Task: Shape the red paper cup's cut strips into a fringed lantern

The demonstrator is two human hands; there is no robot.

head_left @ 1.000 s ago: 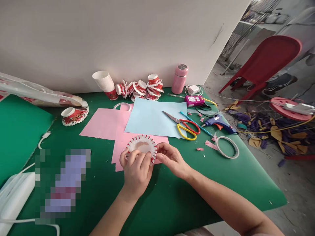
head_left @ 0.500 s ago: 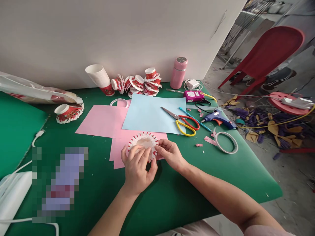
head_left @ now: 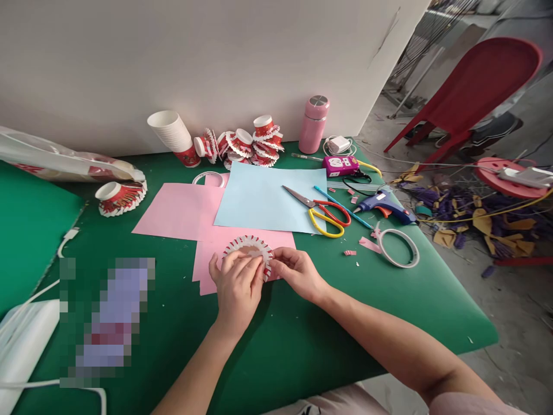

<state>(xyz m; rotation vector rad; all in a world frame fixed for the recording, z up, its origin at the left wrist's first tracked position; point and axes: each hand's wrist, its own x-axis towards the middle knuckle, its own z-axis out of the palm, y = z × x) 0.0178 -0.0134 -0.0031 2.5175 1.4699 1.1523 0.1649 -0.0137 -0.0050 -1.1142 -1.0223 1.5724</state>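
A cut paper cup (head_left: 249,246), its red-and-white rim slit into fringe strips, is held above a pink paper sheet (head_left: 207,259) on the green table (head_left: 302,346). My left hand (head_left: 235,291) wraps its fingers over the cup from the near side. At the cup's right edge, my right hand (head_left: 298,274) pinches the fringe between thumb and fingers. A light blue sheet (head_left: 263,199) lies just behind the cup.
Scissors (head_left: 322,216), a blue glue gun (head_left: 384,206), a tape ring (head_left: 400,248) and a pink bottle (head_left: 314,124) lie to the right. Stacked cups (head_left: 173,135) and finished fringed cups (head_left: 250,147) stand by the wall. A red chair (head_left: 475,92) is off the table.
The cup has tilted toward the table and my left fingers now cover more of it. My right hand stays pinched at its right edge.
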